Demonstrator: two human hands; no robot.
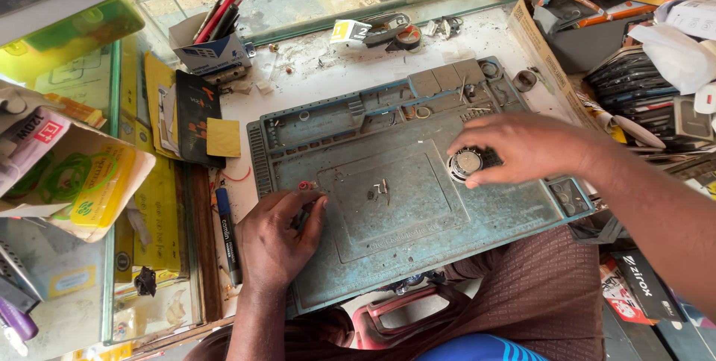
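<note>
item, nearest: left hand (277,240), resting at the near-left edge of a worn blue-green work mat (418,212). fingers curled shut around a slim dark tool (302,219) with a small red part (304,186) at its far end — the tip sat on the mat's left border, not on any workpiece.

item, mid-mat: a few small metal parts (380,191), loose inside the mat's recessed centre, touched by neither hand.

item, right of centre: right hand (526,145), reaching in from the right, palm down. fingers spread and bent, tips coming down around a small round speaker-like part (468,163) with a pale centre and ribbed rim. it lay on the mat just beside a dark grille; whether the fingers had closed on it could not be told — contact at most, no clear lift.

item, far rim of mat: small compartments (447,77) holding a ring and odd bits.

item, left of mat: a blue marker pen (226,230); beyond it a dark flat pack (196,115) with a yellow square; farther off a cardboard box of pens (212,40).

item, far right: an open carton (544,55) crowded with dark cases.

progress, as judged: the round part lay free of any device and the small parts lay out, so disassembly seemed done; fitting or testing the part appeared left.
</note>
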